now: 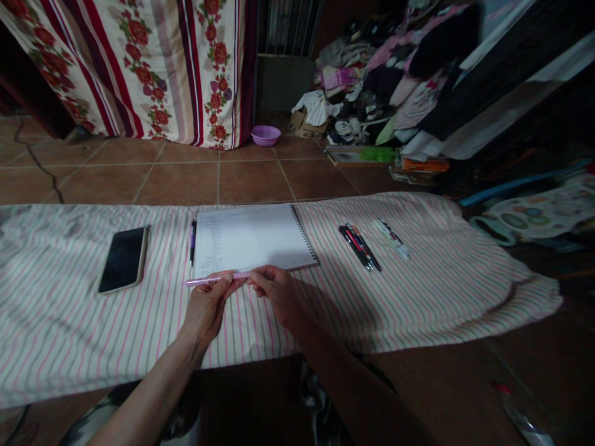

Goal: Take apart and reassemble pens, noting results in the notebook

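A pink pen [201,281] lies level between my two hands, just over the near edge of the spiral notebook [255,238]. My left hand [211,301] is closed around its middle. At its right end, the fingers of my right hand [274,289] pinch it; that end is partly hidden by the fingers. The notebook's page is mostly blank, with small print down its left side and the spiral on the right. A purple and black pen [192,243] rests along the notebook's left edge.
On the striped cloth [288,334] lie a phone [123,260] at left, several pens [360,246] right of the notebook, and a white patterned pen [393,238] beyond them. Past the cloth are a purple basin [266,135], a floral curtain [153,68] and piled clothes [372,80].
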`<state>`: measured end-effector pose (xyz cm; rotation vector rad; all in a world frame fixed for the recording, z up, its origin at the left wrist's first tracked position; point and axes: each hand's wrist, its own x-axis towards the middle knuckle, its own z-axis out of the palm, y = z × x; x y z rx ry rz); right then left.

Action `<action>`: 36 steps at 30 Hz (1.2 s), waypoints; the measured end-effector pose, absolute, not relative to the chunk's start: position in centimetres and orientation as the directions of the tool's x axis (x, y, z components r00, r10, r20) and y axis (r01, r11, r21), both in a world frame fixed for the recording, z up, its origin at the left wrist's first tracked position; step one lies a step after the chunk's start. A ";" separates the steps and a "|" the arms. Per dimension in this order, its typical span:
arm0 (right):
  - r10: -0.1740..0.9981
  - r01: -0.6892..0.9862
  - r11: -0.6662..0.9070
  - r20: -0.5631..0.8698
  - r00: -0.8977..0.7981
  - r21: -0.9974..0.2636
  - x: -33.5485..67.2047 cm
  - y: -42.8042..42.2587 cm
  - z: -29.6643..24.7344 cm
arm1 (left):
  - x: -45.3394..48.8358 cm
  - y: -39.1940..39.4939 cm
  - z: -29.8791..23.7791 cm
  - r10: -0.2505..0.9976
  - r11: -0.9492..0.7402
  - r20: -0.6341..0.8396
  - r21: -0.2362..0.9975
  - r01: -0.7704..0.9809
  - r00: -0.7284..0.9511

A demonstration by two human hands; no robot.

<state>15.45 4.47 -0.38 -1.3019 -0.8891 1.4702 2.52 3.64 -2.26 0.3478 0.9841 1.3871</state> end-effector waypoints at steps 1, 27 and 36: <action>0.955 -0.192 -0.289 -0.297 0.015 -0.938 15.4 4.5 -0.5 | 2.5 3.7 -2.3 0.920 0.209 -0.373 0.725 -0.656 -0.119; 0.948 -0.196 -0.307 -0.317 0.022 -0.931 15.6 4.5 0.1 | 2.3 3.6 -1.9 0.936 0.239 -0.351 0.703 -0.670 -0.035; 0.951 -0.231 -0.302 -0.308 -0.010 -0.925 15.5 4.5 -0.5 | 2.3 3.3 -2.0 0.954 0.253 -0.298 0.722 -0.644 0.040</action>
